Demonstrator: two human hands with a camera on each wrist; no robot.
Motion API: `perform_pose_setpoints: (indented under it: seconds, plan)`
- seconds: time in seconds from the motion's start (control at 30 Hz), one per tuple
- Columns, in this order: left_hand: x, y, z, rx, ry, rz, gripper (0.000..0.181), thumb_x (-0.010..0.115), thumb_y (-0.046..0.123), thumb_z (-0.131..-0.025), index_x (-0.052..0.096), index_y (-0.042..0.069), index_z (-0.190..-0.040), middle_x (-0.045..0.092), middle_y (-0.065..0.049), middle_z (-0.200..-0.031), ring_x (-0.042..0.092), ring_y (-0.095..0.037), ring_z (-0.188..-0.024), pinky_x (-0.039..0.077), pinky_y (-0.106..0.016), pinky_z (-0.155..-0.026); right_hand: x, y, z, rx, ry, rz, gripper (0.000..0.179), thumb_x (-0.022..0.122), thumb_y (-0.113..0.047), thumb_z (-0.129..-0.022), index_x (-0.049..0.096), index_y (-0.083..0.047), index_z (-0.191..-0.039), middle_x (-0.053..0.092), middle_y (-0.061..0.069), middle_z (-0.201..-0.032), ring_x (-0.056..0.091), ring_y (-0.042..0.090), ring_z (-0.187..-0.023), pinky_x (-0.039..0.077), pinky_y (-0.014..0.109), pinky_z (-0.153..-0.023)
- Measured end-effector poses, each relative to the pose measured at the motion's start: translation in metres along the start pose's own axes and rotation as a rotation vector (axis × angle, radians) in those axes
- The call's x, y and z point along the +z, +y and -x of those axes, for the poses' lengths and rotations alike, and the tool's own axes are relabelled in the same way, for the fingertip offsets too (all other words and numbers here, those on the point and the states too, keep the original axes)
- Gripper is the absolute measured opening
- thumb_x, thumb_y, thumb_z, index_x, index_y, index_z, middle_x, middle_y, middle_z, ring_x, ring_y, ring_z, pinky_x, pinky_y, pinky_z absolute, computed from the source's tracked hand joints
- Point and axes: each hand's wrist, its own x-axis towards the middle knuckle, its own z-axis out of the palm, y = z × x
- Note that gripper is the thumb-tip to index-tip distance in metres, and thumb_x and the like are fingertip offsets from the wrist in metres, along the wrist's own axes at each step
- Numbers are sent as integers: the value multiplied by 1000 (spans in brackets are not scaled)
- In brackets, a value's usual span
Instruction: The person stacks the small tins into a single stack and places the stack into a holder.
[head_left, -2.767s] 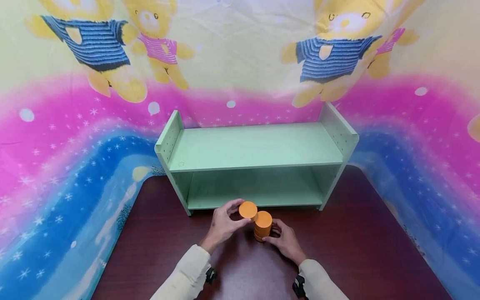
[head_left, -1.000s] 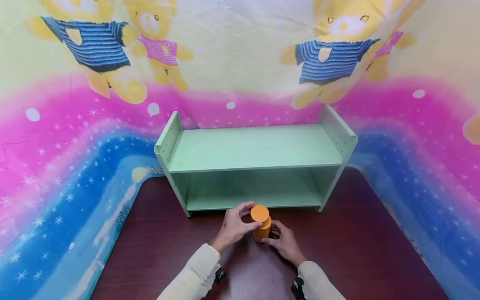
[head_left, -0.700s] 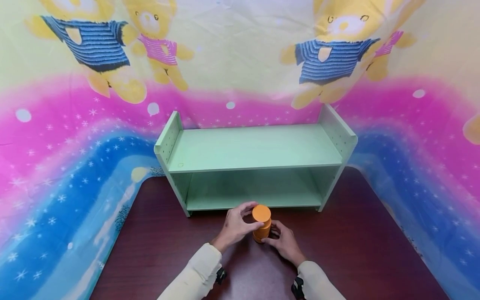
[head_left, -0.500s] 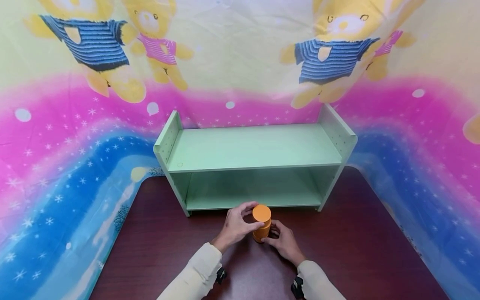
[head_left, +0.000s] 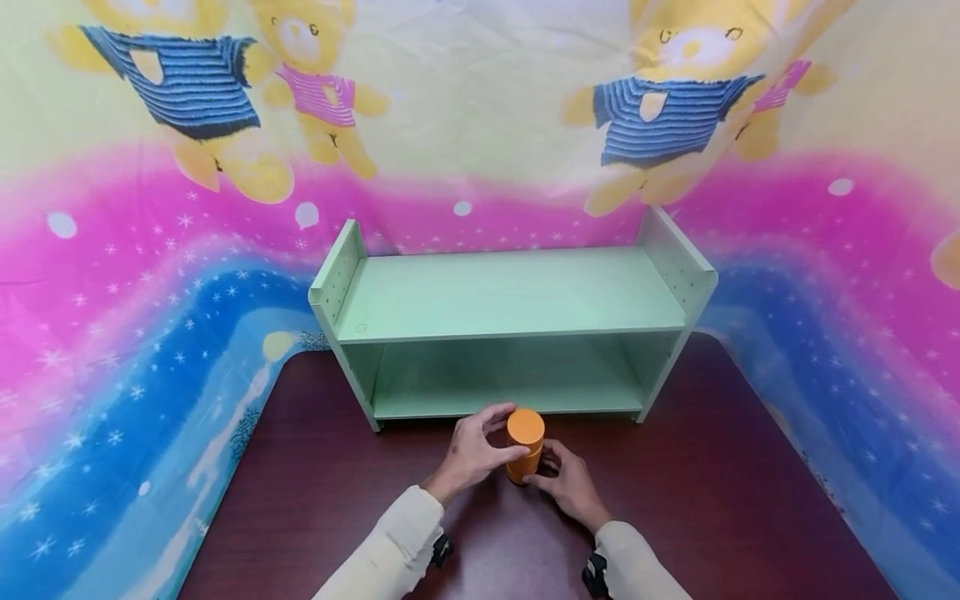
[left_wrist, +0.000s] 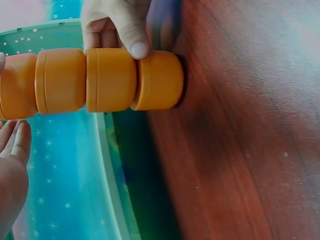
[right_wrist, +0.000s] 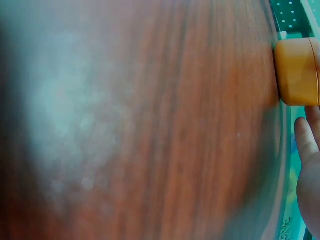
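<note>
Several round orange jars are stacked upright in the middle of the table. My left hand [head_left: 474, 451] pinches the topmost jar [head_left: 526, 426] between thumb and fingers, from the left. In the left wrist view the stack lies sideways; the jars line up closely, with the topmost jar [left_wrist: 17, 86] cut off by the frame edge. My right hand [head_left: 572, 485] holds the lower part of the stack from the right. Its thumb [left_wrist: 134, 37] presses near the join above the bottom jar [left_wrist: 161, 80]. The right wrist view has only the bottom jar [right_wrist: 298, 72], standing on the table, and part of a hand.
A pale green two-tier shelf [head_left: 510, 293] stands behind the stack, very close to my hands. The dark red-brown table [head_left: 712, 483] extends to both sides. A printed bear curtain [head_left: 472, 108] hangs behind and around it.
My left hand has carried its jar rightward onto the stack, and the jar has shifted slightly right into line with those below. My right hand stays in place on the stack.
</note>
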Motion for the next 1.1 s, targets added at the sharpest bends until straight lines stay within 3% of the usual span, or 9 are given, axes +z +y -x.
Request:
perform_pose_setpoints:
  seconds: [0.53,0.83,1.1]
  plan:
    - [2,-31,27,-75,21,-41,65,91,16,-73,63,2,-130,66,-17,-125,67,-37,-107,54,-51,-92,0,2,-2,-12,-11,104,58,87,-10,-76,60,-7,-128,66,14,-124,63,34,-116,54,46,-95]
    - [7,-48,31,-84,18,-33,63,91,14,-73,63,1,-128,66,-22,-124,66,-42,-107,55,-52,-90,-3,0,-4,-11,-33,111,59,87,-6,-75,60,-5,-127,66,14,-122,64,34,-114,54,45,-94]
    - [10,-59,32,-101,9,-49,59,90,10,-73,65,1,-126,67,-21,-121,68,-38,-106,56,-48,-89,-7,-1,-4,-39,-53,124,58,86,-6,-77,59,-4,-129,66,13,-122,65,33,-112,55,44,-93]
